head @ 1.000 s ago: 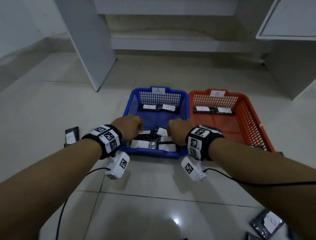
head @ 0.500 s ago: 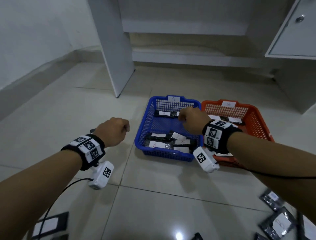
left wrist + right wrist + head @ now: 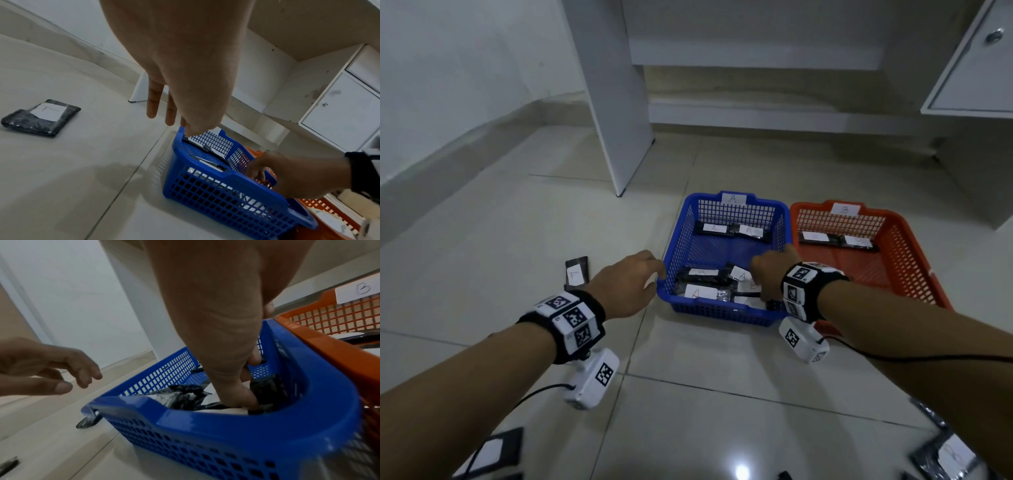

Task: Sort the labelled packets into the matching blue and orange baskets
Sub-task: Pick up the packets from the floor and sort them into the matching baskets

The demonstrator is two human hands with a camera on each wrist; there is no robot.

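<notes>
Nearest the camera on the pale tiled floor (image 3: 688,428), black plastic packets with white paper labels (image 3: 493,452) lay scattered at both lower corners. Farther out, the left hand (image 3: 625,286) hovered just beside the blue mesh plastic basket (image 3: 719,310), fingers relaxed and holding nothing. The right hand (image 3: 774,270) reached down inside that basket's near end, its fingers (image 3: 244,395) pressed among the A-labelled black packets (image 3: 700,291); whether it gripped one I cannot tell. Left of the basket lay another labelled black packet (image 3: 41,117). Touching the blue basket's right side stood the orange mesh plastic basket (image 3: 907,260), tagged B, with two labelled packets (image 3: 835,240) at its far end.
</notes>
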